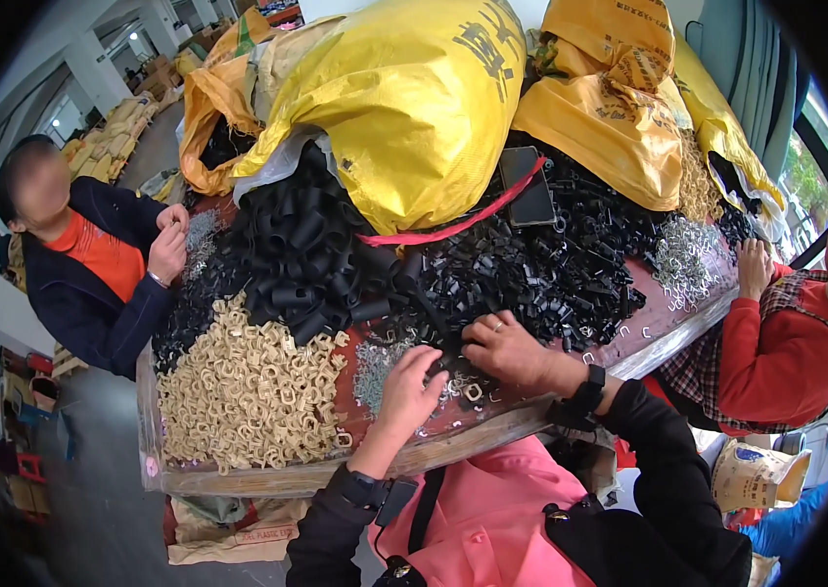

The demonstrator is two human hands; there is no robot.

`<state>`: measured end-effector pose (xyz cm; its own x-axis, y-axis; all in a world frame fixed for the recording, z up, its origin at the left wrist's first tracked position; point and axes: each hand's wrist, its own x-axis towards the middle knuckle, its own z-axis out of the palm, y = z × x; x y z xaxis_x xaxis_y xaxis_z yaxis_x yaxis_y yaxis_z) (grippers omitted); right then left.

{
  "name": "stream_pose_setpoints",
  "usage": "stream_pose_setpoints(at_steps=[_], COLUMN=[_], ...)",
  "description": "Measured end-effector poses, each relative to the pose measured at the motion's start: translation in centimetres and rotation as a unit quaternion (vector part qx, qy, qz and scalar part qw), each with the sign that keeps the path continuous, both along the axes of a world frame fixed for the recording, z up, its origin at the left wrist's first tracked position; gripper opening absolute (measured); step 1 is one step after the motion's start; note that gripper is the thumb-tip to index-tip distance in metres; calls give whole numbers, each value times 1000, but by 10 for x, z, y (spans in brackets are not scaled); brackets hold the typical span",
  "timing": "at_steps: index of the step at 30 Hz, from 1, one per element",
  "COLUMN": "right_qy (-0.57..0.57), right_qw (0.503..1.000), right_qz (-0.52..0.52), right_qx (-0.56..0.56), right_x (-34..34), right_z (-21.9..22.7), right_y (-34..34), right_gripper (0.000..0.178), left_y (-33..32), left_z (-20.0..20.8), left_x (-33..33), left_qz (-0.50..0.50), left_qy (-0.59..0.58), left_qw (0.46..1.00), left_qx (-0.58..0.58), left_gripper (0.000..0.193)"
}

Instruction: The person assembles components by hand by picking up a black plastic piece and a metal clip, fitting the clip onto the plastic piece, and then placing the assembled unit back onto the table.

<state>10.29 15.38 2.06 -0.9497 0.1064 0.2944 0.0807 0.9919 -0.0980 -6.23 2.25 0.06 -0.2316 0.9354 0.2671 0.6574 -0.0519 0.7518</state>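
Over the table's front part, my left hand (407, 394) has its thumb and forefinger apart, with nothing visible between them. It is beside a small heap of grey metal pieces (371, 377). Close by on the right, my right hand (507, 349) wears a ring; its fingers are bent together at a dark spot, and what they hold is hidden. Beyond both hands spreads a pile of small black plastic parts (507, 284). Larger black tube-like pieces (301, 240) are heaped at the left of it. Beige plastic ring-shaped parts (248, 396) fill the table's left front.
Big yellow sacks (404, 117) stand at the back. A phone (529, 186) and a red strap (463, 230) lie on the black parts. Silvery U-shaped clips (685, 259) are piled at right. Co-workers sit left (91, 245) and right (776, 342). The table has a wooden edge (463, 455).
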Motion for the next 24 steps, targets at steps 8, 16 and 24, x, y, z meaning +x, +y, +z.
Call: stream_pose_setpoints(at_steps=[8,16,24], right_qy=[79,88,10], right_qw=[992,993,996], right_qz=[-95,-80,-59], right_qx=[29,2,-74], right_x=[16,47,84], right_z=[-8,0,-10], right_y=[33,10,-9], right_gripper=[27,23,11], left_y=[-5,2,14], left_z=[12,3,3], left_x=[25,38,39], left_qz=[-74,-100,-13], left_qy=[104,250,230], left_qw=[991,963,973], left_qx=[-27,-2,1], left_gripper=[34,21,12])
